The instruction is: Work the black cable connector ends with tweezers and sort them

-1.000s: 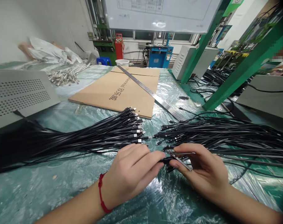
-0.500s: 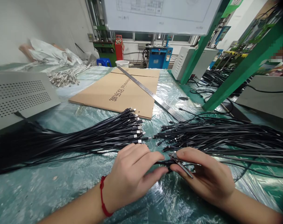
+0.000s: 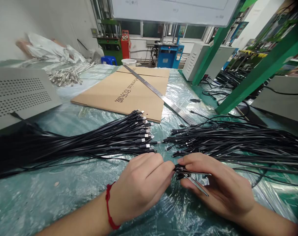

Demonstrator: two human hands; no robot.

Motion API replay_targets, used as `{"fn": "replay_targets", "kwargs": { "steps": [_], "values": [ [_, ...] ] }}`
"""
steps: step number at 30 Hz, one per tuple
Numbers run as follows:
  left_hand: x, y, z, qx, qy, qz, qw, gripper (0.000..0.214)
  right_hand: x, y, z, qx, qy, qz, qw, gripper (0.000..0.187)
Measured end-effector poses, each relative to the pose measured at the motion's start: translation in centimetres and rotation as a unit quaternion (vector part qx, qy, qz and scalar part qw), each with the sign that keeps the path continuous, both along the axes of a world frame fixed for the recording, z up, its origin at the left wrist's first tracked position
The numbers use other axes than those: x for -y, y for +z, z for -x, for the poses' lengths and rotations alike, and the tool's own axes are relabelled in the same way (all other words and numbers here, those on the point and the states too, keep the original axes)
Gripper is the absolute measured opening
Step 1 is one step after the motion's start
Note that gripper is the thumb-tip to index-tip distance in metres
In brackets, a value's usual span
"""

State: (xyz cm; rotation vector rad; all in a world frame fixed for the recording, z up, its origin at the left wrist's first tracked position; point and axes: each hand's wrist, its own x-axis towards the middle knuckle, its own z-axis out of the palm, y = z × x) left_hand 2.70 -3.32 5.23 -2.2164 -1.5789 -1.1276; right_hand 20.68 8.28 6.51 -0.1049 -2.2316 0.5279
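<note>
Now that the left hand (image 3: 145, 185) has closed its fingers on a black cable end (image 3: 179, 168), it seems steadied beside nail clippers (image 3: 197, 186) gripped in the right hand (image 3: 221, 186).

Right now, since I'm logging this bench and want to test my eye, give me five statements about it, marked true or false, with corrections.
1. A red bracelet is on the wrist of the left hand. True.
2. The right hand holds a small metal clipper. True.
3. The clipper's two levers are pressed flat together. False: they stand apart.
4. The steel ruler lies wholly on the cardboard. False: its near end runs past the cardboard onto the plastic sheet.
5. The plugs at the near end of the right-side cable bundle touch the red bracelet. False: the bundle lies apart from it, beyond the right hand.
</note>
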Motion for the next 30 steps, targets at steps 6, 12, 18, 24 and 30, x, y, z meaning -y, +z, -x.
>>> {"fn": "replay_targets", "kwargs": {
  "steps": [6,12,18,24,30],
  "values": [
    [0.0,0.0,-0.1,-0.002,0.004,0.011,1.0,0.013,-0.3,-0.2,-0.2,0.02,0.014,-0.023,0.999,0.023],
    [0.0,-0.2,0.1,0.012,-0.007,0.031,0.999,0.013,-0.3,-0.1,0.0,0.027,0.016,-0.056,0.998,0.023],
    [-0.1,-0.5,0.1,0.011,-0.013,0.037,0.999,0.014,-0.4,-0.4,0.0,0.04,0.024,-0.034,0.998,0.02],
    [0.0,-0.6,0.0,0.022,-0.012,0.025,0.999,0.012,-0.6,-1.2,-0.3,0.025,-0.053,0.06,0.996,0.015],
    [0.1,-0.6,0.1,0.052,-0.007,0.027,0.998,0.011,-0.8,-1.9,0.0,0.07,-0.073,0.189,0.977,0.016]
  ]
}}
